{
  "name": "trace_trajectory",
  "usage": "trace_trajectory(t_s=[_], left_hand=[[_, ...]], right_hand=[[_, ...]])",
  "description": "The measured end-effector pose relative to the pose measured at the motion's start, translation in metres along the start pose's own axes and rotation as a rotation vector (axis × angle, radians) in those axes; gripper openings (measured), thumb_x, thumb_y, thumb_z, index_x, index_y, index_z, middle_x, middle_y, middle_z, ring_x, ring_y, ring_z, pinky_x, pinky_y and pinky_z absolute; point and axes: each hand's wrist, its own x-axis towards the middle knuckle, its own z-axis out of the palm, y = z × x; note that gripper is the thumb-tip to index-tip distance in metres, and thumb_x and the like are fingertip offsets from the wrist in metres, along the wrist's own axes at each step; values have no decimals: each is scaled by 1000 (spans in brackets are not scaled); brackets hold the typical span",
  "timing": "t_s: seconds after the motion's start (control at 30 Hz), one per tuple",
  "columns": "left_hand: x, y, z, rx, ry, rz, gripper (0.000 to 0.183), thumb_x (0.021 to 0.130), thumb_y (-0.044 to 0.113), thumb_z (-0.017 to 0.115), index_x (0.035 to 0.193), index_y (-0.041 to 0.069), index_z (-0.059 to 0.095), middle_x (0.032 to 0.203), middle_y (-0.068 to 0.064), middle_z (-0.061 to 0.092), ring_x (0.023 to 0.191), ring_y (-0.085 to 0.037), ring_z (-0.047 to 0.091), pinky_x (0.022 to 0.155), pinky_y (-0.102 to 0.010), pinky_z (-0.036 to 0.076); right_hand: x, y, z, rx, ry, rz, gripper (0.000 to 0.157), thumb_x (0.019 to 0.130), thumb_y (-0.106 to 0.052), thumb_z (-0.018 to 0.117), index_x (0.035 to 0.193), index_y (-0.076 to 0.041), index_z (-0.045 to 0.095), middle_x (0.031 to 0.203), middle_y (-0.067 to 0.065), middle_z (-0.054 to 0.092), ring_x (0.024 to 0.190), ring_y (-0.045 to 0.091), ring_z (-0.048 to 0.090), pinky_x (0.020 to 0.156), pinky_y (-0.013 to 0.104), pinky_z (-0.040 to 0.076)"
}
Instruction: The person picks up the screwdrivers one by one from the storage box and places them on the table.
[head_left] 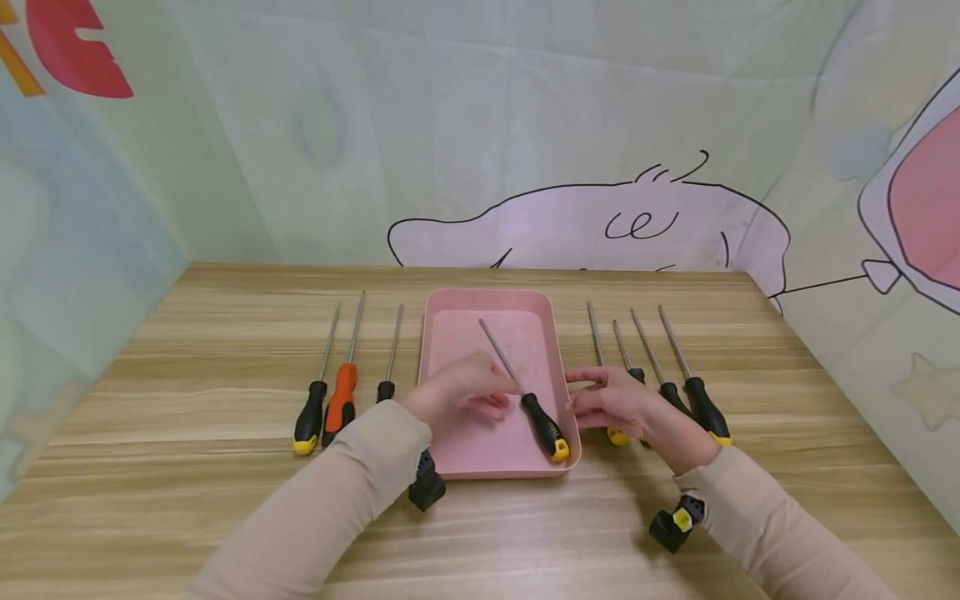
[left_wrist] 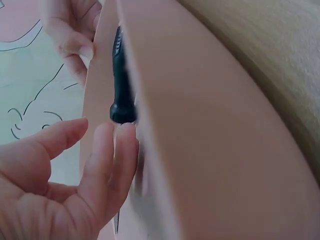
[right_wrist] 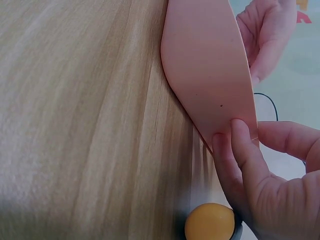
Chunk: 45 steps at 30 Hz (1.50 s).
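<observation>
A pink tray [head_left: 480,454] holds one screwdriver [head_left: 542,423], which lies slanted along its right side, black-and-yellow handle toward me. Over the tray is my left hand [head_left: 476,385], fingers loosely bent beside the screwdriver's shaft. In the left wrist view its fingertips [left_wrist: 126,135] come close to the front end of the handle, and thumb and fingers stand apart. My right hand [head_left: 611,402] holds the tray's right wall, the thumb at the rim and fingertips [right_wrist: 220,142] against the outer side.
Left of the tray lie an orange-and-black screwdriver [head_left: 341,400], a black-and-yellow screwdriver [head_left: 309,417] and a black-handled screwdriver [head_left: 386,390]. Several more screwdrivers [head_left: 705,408] lie on the right, partly behind my right hand. A printed cloth [head_left: 480,125] hangs behind the wooden table [head_left: 150,400].
</observation>
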Motion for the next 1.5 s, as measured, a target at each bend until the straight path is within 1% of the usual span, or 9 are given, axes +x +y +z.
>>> trace_trajectory(t_s=[0.37,0.5,0.57,0.63,0.73,0.97,1.13,1.3,1.5], left_hand=[[8,3,19,73,51,17,28,88,20,65,88,-6,57,53,-3,51,44,-10,57,56,-22,52],[13,4,25,43,101,-39,56,87,20,66,119,-16,38,52,-4,50,41,-11,55,48,-22,50],[17,5,27,35,126,-79,72,87,21,66,130,-16,23,52,-4,49,40,-12,55,45,-21,49],[19,5,29,45,146,-102,83,86,22,67,136,-15,12,51,-4,50,39,-12,54,44,-21,49],[21,5,30,53,168,-119,87,86,22,68,138,-14,9,51,-4,49,38,-12,53,43,-22,48],[17,5,33,98,193,-85,78,80,21,75,130,-12,24,52,-5,49,38,-13,53,45,-25,50],[14,5,33,118,173,-31,65,79,11,73,123,-13,32,56,-8,54,38,-13,52,46,-26,51],[14,5,31,184,137,-22,32,77,5,68,98,-7,46,64,-11,59,41,-13,54,48,-25,52],[12,4,30,264,111,5,19,79,8,67,75,1,49,62,-7,56,43,-13,55,48,-22,51]], right_hand=[[0,1,-1,3,-12,-5,58,87,10,52,139,11,26,89,9,64,82,17,62,75,34,54],[0,0,-1,-2,-16,-7,58,87,9,52,139,11,26,90,10,65,83,17,62,76,34,54],[0,0,-1,-6,-15,-6,58,87,9,52,139,11,26,91,10,65,84,17,62,76,34,54],[0,0,-1,-10,-13,-4,58,87,9,52,139,11,26,92,10,65,84,17,63,77,34,54],[0,0,0,-8,-11,-1,58,87,10,52,139,11,26,92,10,65,84,17,63,77,35,54],[0,-1,0,5,-1,11,58,87,9,52,140,10,27,92,10,65,85,18,63,78,36,53],[0,-1,0,-1,0,5,58,87,9,53,139,10,26,96,13,64,86,19,63,78,37,53],[1,0,1,-6,5,2,58,87,10,53,139,11,27,98,14,64,84,18,63,77,36,54],[0,0,0,-11,8,5,58,87,9,53,139,10,27,97,13,64,84,18,63,78,36,53]])
